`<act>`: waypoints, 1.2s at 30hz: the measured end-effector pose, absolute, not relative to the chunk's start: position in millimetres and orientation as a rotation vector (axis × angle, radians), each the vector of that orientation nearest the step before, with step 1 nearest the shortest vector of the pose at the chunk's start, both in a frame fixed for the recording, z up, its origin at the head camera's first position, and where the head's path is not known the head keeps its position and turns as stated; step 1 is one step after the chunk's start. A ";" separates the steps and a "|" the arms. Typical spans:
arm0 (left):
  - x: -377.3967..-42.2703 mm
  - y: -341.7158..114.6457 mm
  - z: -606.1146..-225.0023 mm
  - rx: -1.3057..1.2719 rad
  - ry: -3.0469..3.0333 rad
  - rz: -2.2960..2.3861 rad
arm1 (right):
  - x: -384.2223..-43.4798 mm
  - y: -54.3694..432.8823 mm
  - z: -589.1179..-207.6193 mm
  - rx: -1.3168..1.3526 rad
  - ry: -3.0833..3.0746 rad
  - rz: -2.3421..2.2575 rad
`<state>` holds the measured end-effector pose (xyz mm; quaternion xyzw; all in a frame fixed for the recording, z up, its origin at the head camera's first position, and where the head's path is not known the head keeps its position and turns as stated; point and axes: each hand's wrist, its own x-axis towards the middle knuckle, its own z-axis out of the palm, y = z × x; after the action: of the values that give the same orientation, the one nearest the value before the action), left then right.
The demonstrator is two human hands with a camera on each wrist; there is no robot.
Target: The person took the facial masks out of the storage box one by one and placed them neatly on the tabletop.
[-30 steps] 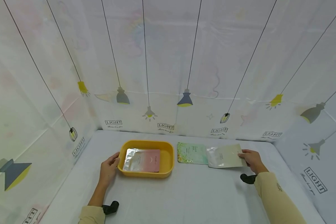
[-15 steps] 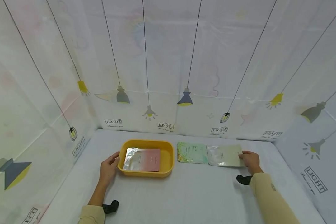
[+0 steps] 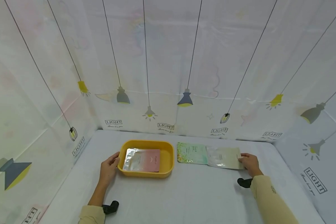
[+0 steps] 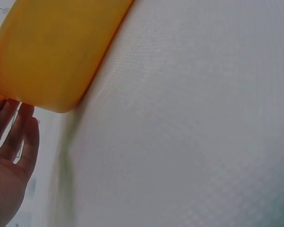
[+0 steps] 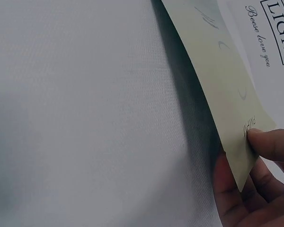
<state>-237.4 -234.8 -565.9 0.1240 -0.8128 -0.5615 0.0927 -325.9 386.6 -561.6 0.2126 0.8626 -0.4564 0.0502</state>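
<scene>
In the head view, my right hand (image 3: 250,164) pinches the right end of a beige and silver sachet (image 3: 225,157) between thumb and fingers. The right wrist view shows the thumb on top of the sachet (image 5: 227,104) and the fingers below, its edge raised off the table. The sachet's left end meets a green flowered sachet (image 3: 191,153) lying flat. My left hand (image 3: 107,169) rests against the left end of a yellow tray (image 3: 145,175). In the left wrist view, its fairly straight fingers (image 4: 26,125) touch the tray's wall. A pink and silver sachet (image 3: 142,160) lies in the tray.
A white cloth covers the table (image 3: 184,199). Behind it and at both sides hang pale curtains (image 3: 168,62) printed with lamps and lettering. Black camera mounts sit at the left wrist (image 3: 111,207) and right wrist (image 3: 245,182).
My right hand has shifted slightly left and lower, and the beige sachet has straightened and lies lower beside the green one. The left hand and the tray have not moved.
</scene>
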 end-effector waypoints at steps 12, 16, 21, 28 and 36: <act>-238.4 -234.6 -565.3 0.386 -2.427 -1.687 | -323.4 393.8 -561.7 0.603 2.649 -1.365; -238.4 -234.3 -565.7 0.396 -2.424 -1.705 | -325.5 393.9 -558.8 0.606 2.707 -1.301; -237.7 -234.3 -565.6 0.394 -2.418 -1.703 | -327.1 390.0 -553.3 0.635 2.706 -1.236; -237.6 -232.7 -565.7 0.388 -2.408 -1.708 | -321.4 392.8 -548.0 0.561 2.767 -1.105; -236.9 -233.6 -563.9 0.367 -2.394 -1.718 | -318.1 400.4 -544.8 0.502 2.736 -1.146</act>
<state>-236.9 -233.6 -563.9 0.1230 -0.8033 -0.5764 0.0857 -318.1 400.4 -544.8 0.1666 0.9074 -0.3800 0.0663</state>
